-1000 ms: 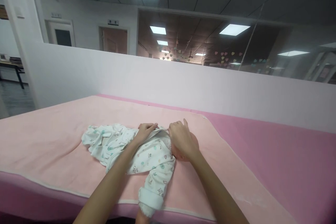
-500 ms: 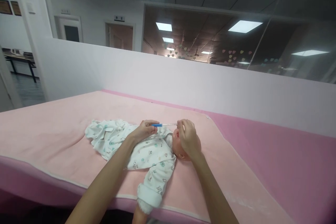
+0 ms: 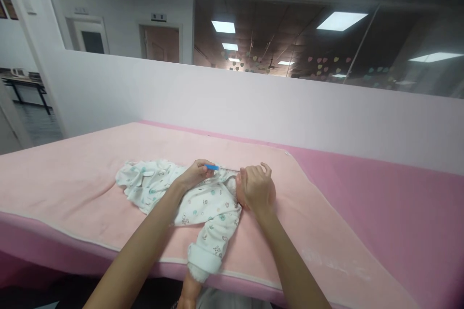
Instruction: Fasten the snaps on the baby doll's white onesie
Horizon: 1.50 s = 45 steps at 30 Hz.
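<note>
A baby doll lies on its back in a white printed sleepsuit (image 3: 206,205), one arm hanging over the near edge of the mat. Above its chest, my left hand (image 3: 197,174) pinches the blue end of a thin stick with a blue end (image 3: 212,167). The stick's pale, narrow shaft runs right to my right hand (image 3: 257,183), whose thumb and fingers are closed at its far tip. That tip is hidden by my fingers. Under and behind my right hand is the doll's head (image 3: 271,195), mostly covered.
A peach-coloured mat (image 3: 87,174) lies under the doll on a pink padded surface (image 3: 369,188). A low white wall (image 3: 232,101) stands along the far side, with a window (image 3: 275,43) above it. A dark-legged table (image 3: 27,84) is far off at the left.
My right hand has turned, its back now more towards me and its little finger raised. Less of the shaft shows clearly. The view has tilted slightly down.
</note>
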Available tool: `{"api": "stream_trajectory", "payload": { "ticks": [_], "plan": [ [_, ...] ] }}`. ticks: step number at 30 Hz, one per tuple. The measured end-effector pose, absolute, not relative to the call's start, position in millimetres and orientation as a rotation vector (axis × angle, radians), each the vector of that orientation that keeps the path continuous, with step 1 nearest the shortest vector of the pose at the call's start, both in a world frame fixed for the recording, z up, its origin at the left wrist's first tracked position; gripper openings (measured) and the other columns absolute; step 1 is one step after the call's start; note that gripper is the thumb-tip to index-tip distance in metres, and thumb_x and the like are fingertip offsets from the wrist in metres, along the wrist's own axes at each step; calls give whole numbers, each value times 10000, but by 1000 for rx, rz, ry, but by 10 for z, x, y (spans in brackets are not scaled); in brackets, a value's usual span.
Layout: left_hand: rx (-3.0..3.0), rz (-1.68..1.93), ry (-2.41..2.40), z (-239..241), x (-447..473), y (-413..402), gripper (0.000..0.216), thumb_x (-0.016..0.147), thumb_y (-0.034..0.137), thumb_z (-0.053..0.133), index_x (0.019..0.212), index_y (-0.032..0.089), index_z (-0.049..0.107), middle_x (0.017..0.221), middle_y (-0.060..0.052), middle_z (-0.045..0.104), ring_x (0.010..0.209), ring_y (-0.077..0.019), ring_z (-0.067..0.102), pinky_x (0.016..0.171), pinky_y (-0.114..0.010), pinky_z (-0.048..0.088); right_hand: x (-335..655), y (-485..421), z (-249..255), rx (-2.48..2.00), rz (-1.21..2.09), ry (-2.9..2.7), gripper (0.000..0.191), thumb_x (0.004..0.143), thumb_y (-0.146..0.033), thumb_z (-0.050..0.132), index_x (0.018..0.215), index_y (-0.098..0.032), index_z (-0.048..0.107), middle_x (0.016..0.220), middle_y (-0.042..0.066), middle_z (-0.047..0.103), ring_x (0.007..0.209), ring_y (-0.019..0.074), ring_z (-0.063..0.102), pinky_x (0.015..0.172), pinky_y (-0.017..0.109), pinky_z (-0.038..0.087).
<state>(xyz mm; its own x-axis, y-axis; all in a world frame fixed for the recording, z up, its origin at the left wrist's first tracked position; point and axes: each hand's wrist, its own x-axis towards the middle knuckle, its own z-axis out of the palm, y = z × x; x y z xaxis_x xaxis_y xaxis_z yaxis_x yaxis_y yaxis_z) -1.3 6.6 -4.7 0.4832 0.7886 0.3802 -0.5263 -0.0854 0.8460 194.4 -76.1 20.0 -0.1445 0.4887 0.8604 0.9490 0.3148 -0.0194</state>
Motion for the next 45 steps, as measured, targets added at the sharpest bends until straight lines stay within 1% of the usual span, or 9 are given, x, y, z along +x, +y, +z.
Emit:
{"api": "stream_trajectory", "payload": {
  "ticks": [9, 14, 17, 22, 27, 30, 33, 39, 45],
  "plan": [
    [1225, 1115, 300, -81, -12, 85, 434, 353, 407, 829, 629, 118, 660, 556, -2, 562, 538, -76, 447, 587, -241, 357, 1935, -772, 174, -1303, -718, -1737, 340, 892, -230, 285, 596, -193, 447, 575, -7, 486, 592, 123, 413, 925, 352, 259],
    [1258, 1091, 305, -121, -32, 116, 431, 372, 406, 824, 657, 124, 667, 568, -3, 563, 550, -80, 453, 571, -229, 346, 1911, -778, 158, -1298, -707, -1680, 321, 880, -218, 317, 602, -188, 474, 576, -17, 498, 575, 109, 413, 951, 369, 243],
    [1296, 1081, 337, -102, -33, 99, 400, 409, 400, 811, 669, 130, 671, 573, -4, 565, 550, -81, 453, 558, -222, 339, 1888, -808, 210, -1239, -679, -1664, 324, 877, -212, 319, 592, -191, 471, 551, -24, 490, 548, 102, 414, 946, 368, 268],
    [1494, 941, 571, -5, 45, 13, 293, 533, 282, 758, 769, 127, 680, 579, -5, 570, 521, -79, 448, 486, -194, 298, 1893, -1187, 271, -1150, -638, -1519, 304, 875, -244, 359, 594, -208, 472, 536, -24, 516, 547, 112, 483, 945, 407, 305],
    [1581, 876, 716, 51, 115, -35, 330, 648, 333, 675, 917, 142, 681, 612, -12, 615, 497, -82, 469, 478, -193, 321, 2092, -1906, -142, -1280, -565, -1190, 165, 847, -294, 462, 741, -211, 558, 627, 1, 606, 584, 140, 542, 938, 427, 339],
    [1664, 836, 722, 62, 121, -20, 316, 642, 332, 680, 899, 148, 695, 780, -49, 672, 678, -138, 564, 577, -197, 396, 2254, -2195, -439, -1422, -613, -1318, 189, 852, -289, 458, 733, -213, 584, 641, 0, 638, 561, 140, 555, 947, 433, 307],
    [1744, 778, 727, 77, 114, -4, 314, 630, 329, 690, 895, 161, 698, 891, -66, 681, 818, -182, 584, 670, -217, 431, 2343, -2274, -590, -1537, -738, -1525, 266, 877, -280, 411, 724, -218, 619, 622, -5, 643, 541, 139, 554, 937, 435, 281],
    [1789, 695, 717, 110, 101, -28, 299, 656, 344, 671, 904, 178, 693, 900, -47, 688, 851, -176, 591, 726, -231, 445, 2210, -2134, -511, -1875, -829, -1675, 406, 878, -233, 403, 518, -190, 587, 453, 12, 562, 502, 154, 528, 839, 429, 313],
    [1770, 733, 735, 93, 115, -18, 302, 658, 347, 670, 900, 167, 693, 914, -51, 685, 857, -178, 590, 747, -246, 445, 2013, -1946, -323, -2230, -509, -2080, 244, 780, -69, 471, 674, -193, 653, 563, 69, 620, 615, 221, 597, 661, 367, 343]
  ]
}}
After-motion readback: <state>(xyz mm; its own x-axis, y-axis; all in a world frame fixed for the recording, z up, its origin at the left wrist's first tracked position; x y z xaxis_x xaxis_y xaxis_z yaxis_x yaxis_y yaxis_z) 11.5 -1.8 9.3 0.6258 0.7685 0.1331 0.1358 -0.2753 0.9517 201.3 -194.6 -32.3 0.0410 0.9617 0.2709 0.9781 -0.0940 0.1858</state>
